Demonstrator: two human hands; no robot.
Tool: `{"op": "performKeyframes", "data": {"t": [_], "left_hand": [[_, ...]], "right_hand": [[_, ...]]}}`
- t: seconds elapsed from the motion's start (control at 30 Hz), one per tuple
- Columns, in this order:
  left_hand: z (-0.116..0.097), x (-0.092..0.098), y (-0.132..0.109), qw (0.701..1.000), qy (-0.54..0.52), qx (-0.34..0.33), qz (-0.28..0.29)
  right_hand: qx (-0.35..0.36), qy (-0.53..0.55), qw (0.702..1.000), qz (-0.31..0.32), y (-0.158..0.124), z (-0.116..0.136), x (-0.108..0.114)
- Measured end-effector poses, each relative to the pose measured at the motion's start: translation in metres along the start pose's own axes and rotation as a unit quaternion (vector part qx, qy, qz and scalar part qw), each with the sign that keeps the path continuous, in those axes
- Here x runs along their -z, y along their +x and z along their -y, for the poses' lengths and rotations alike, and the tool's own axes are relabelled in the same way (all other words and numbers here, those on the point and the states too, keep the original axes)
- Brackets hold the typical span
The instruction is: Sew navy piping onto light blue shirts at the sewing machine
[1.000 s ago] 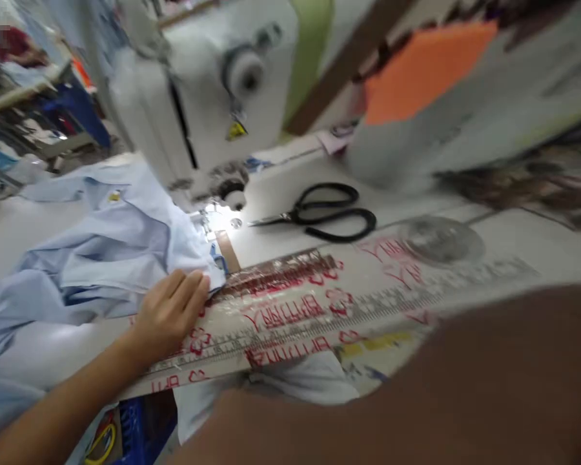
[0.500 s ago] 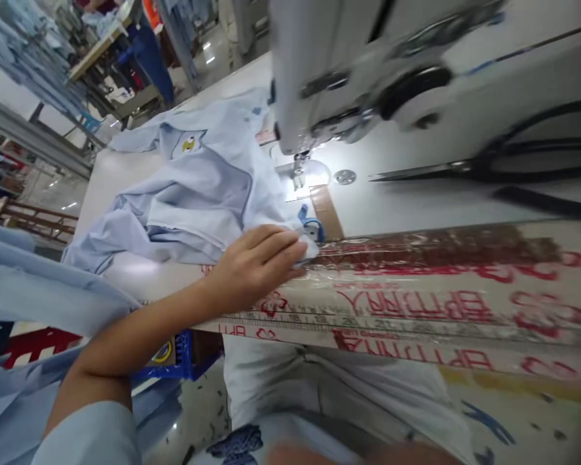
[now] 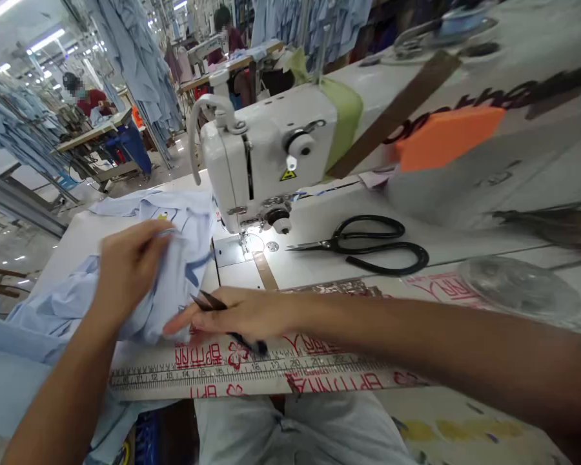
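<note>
Right hand, snips; diagonal, pointing upper-left

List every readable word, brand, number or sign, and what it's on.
"12", "13", "14", "15", "20": ruler.
Yellow warning triangle: machine; its symbol too small.
Black lettering: machine arm; blurred, partly covered, can't read.
Red print: table front; can't read.

Creased pale-blue cloth garment, soft and matt, contrasts with a glossy white sewing machine, a smooth white tabletop and black loop-handled scissors with metal blades; the flat orange piece appears matt.
</note>
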State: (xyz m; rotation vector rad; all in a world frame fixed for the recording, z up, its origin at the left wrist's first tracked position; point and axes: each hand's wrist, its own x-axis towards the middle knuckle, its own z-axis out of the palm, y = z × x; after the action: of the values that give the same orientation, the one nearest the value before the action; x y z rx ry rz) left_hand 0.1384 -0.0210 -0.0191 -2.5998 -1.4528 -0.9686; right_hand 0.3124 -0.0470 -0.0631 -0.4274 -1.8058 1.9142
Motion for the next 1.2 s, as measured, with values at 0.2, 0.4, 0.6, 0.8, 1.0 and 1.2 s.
{"op": "performKeyframes", "data": {"t": [0.2,0.4,0.6,0.8,1.0,1.2], "left_hand": [[-0.008,-0.091,0.02,0.96,-0.047,-0.008,0.275],[-0.005,-0.1,0.019,0.963,-0.048,-0.008,0.265],[-0.014,-0.08,0.001,0.935,0.103,-0.292,0.173],[0.006,-0.071,-0.021,0.905,0.018,-0.367,0.213],[0.015,-0.076,-0.022,0.916,-0.019,-0.351,0.193],[0.015,-0.073,-0.012,0.901,0.009,-0.375,0.216]], "right_hand": [[-0.119,-0.221,0.967,-0.042,-0.083,0.009,-0.012],[-0.01,-0.673,0.727,-0.136,-0.087,-0.018,0.03],[-0.005,-0.756,0.649,-0.086,-0.068,-0.038,0.05],[0.026,-0.761,0.646,-0.054,-0.071,-0.035,0.055],[0.028,-0.763,0.642,-0.064,-0.065,-0.036,0.063],[0.038,-0.766,0.641,-0.037,-0.062,-0.034,0.069]]}}
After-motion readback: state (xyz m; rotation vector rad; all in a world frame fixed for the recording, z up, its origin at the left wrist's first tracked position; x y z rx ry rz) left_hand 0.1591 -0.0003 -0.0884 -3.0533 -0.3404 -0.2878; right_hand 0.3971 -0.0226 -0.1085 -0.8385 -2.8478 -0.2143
